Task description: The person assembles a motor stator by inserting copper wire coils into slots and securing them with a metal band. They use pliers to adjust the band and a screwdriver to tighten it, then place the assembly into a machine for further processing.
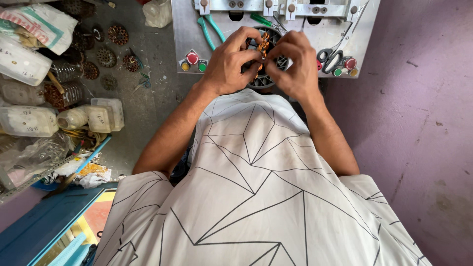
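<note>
My left hand point(229, 61) and my right hand point(294, 64) meet over a round dark stator core point(283, 61) set in a grey metal machine plate point(187, 34). Both hands pinch a bundle of orange copper winding point(262, 47) at the top of the core. The fingers of both hands are curled tight around the wire. Most of the core is hidden behind my hands. My white shirt with black line pattern fills the lower part of the view.
Green-handled pliers point(209, 29) and black-handled scissors point(331, 58) lie on the plate, with red, yellow and green push buttons point(192, 59) at both corners. Plastic jars point(101, 116), wound coils point(106, 57) and bags crowd the floor at left. A purple wall point(423, 123) stands right.
</note>
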